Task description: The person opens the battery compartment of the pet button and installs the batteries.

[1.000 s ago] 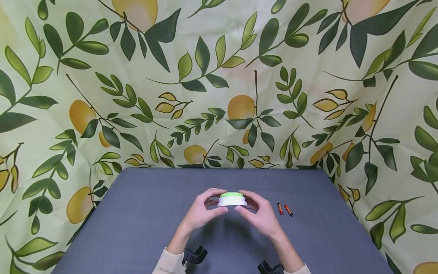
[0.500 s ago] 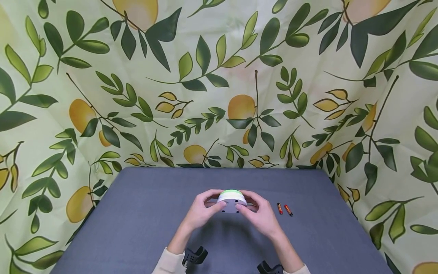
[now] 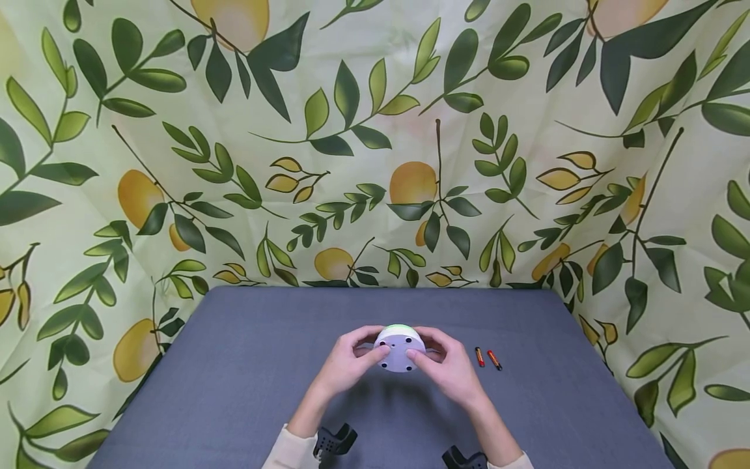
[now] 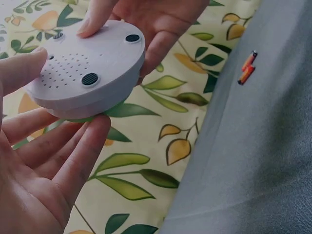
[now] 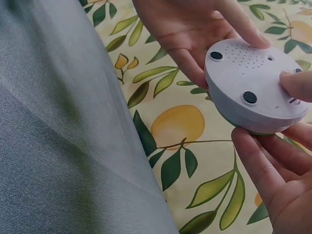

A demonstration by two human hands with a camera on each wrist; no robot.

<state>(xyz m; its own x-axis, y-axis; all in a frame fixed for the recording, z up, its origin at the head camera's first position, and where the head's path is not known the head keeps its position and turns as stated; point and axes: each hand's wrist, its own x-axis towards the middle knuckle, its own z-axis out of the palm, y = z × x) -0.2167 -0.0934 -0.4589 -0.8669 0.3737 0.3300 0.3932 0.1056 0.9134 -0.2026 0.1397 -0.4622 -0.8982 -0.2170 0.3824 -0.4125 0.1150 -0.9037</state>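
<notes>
Patterned fabric [image 3: 351,225], printed with leaves and orange fruit, is hung behind and on both sides of a grey-blue, cloth-covered tabletop [image 3: 263,391]. Over its middle a round white device [image 3: 399,363] is held clear of the cloth, with shadow cast beneath. It is gripped from both sides: the rim is shared between the fingers of the left hand [image 3: 346,366] and those of the right hand [image 3: 452,369], both thumbs being set on the flat underside and other fingertips placed round the opposite side. That underside is tipped up toward the person, so the green dome [image 3: 399,326] is turned away and mostly hidden; no long axis is offered by the round body. Dark feet [image 5: 250,97] and small holes [image 5: 246,57] are shown by the wrist views, while a detail beside the right thumb is partly covered and cannot be made out. Two small batteries [image 3: 495,360] are laid on the tabletop just beyond the right hand's outer side, well apart from the left; their long axes are pointed roughly away from the person, slightly splayed, with a gap between them.
</notes>
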